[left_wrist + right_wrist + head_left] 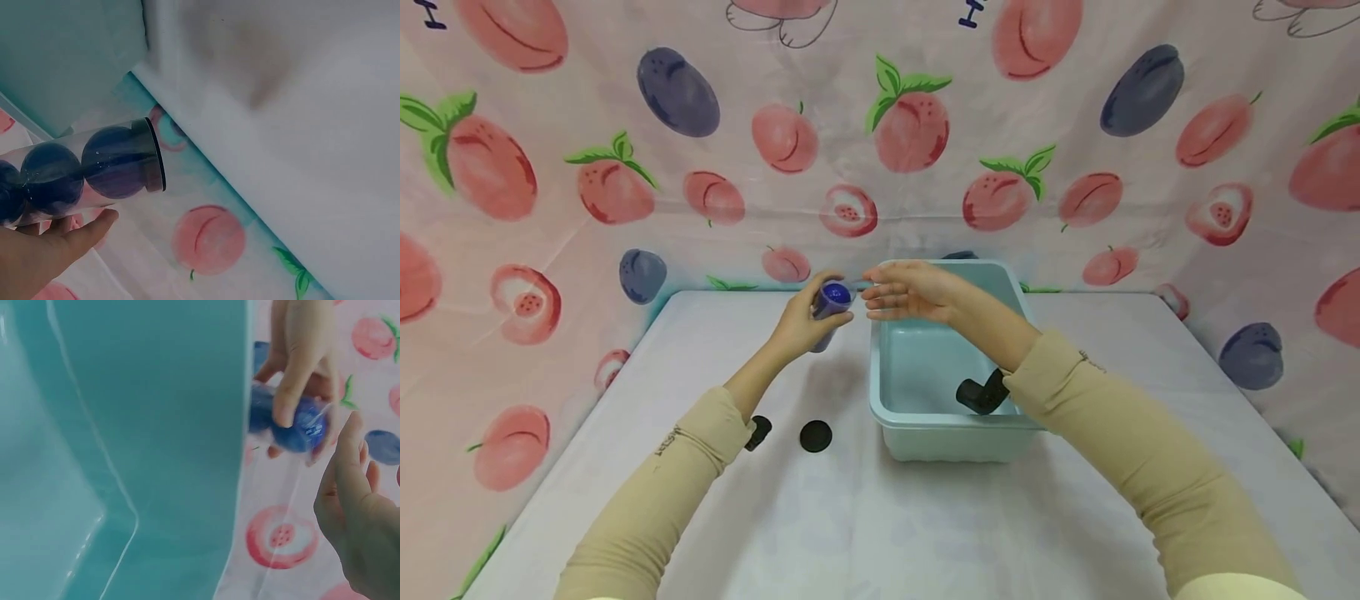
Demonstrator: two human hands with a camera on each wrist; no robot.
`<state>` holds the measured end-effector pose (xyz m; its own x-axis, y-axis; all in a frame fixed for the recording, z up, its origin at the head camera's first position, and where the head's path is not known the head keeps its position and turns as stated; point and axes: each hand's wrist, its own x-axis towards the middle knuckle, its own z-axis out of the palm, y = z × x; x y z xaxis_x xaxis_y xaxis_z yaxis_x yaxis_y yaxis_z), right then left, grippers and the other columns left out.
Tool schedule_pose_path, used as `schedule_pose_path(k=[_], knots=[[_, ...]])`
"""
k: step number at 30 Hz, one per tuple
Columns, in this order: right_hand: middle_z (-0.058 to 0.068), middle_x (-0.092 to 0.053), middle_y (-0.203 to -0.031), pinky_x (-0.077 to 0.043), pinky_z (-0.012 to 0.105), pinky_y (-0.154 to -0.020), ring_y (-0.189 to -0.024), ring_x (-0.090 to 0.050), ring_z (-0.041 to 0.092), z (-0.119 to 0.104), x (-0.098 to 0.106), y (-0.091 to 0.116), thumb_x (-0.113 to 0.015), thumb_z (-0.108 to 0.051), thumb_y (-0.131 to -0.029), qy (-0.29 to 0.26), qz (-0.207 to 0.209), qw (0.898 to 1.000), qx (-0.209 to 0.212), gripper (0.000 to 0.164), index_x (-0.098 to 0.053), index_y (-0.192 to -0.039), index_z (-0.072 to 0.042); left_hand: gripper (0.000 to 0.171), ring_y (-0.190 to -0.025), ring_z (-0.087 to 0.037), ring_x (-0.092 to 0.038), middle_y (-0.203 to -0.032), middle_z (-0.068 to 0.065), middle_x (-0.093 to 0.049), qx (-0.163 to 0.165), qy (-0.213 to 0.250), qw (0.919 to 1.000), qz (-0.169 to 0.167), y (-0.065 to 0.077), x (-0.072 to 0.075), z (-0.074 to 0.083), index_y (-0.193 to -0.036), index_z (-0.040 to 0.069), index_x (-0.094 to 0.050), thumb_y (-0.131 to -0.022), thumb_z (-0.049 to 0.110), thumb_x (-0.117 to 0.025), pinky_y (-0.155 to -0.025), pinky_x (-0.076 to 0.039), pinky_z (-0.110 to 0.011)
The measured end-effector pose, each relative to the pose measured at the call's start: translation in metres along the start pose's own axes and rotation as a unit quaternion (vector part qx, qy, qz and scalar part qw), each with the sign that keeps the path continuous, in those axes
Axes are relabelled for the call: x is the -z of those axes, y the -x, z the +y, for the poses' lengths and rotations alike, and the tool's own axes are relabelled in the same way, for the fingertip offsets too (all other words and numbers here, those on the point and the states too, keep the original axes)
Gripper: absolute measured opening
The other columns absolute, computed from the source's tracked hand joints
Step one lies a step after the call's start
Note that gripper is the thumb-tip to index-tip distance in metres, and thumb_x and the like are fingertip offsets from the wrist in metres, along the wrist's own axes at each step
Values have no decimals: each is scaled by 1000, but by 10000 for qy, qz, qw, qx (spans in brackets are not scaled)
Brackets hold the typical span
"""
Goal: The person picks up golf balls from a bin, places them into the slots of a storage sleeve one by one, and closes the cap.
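Far peach-print fabric [880, 196] is backing the white surface [917, 533]. The left hand [799, 327] is grasping a clear ball tube [834, 302]; the right hand [917, 292] is hovering, relaxed.

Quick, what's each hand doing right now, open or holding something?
Left hand: holding a clear tube of blue balls.
Right hand: open, near the tube.

You hold one clear tube [829, 321] in your left hand [799, 323], three blue balls [53, 178] showing inside; right of that grip, one bin [955, 443] with one black elbow piece [981, 396]; nearer you, one black disc [816, 436] and one partly hidden black piece [760, 431].
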<state>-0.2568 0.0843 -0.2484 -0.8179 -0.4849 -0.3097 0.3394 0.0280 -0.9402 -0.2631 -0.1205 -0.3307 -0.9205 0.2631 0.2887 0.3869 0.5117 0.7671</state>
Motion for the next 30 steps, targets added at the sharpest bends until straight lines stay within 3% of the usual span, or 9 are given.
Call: schedule_pose_path(k=[7,12,16,22,30], knots=[[17,-54,-115,-41,46,-102,-85,-61,16,0,-8,14,-44,-12,-100,15,-182,9996,222,44,-37,-140,4,59,-113,-38,-55,-127,-21,-55,159,275,9995,10,5,4,-3,-135,12,-43,-84,14,-71,-97,-41,-57],[9,-60,-101,-49,45,-95,-85,-62,18,3,-16,24,-46,-13,-99,238,-120,9993,250,40,-43,-135,4,60,-116,-39,-54,-128,-21,-54,379,396,9985,-59,9,4,-6,-137,12,-43,-84,15,-71,-98,-41,-57],[5,-60,-95,-55,40,-87,-87,-62,19,7,-21,30,-49,-16,-97,425,13,9989,183,38,-47,-131,1,59,-113,-40,-55,-124,-21,-55,412,371,9984,101,12,5,-8,-137,13,-43,-84,16,-71,-96,-42,-56],[4,-59,-95,-55,40,-87,-83,-61,17,16,-35,38,-52,-11,-95,618,155,9974,331,31,-52,-124,1,58,-112,-39,-55,-119,-21,-58,560,473,9967,336,22,10,-13,-136,14,-44,-85,17,-71,-98,-42,-55],[6,-60,-94,-56,41,-84,-79,-62,16,37,-56,44,-53,-12,-94,767,-122,9966,278,31,-53,-123,1,57,-107,-36,-55,-105,-20,-54,773,477,9946,496,41,19,-28,-136,12,-44,-85,15,-70,-99,-40,-54]])
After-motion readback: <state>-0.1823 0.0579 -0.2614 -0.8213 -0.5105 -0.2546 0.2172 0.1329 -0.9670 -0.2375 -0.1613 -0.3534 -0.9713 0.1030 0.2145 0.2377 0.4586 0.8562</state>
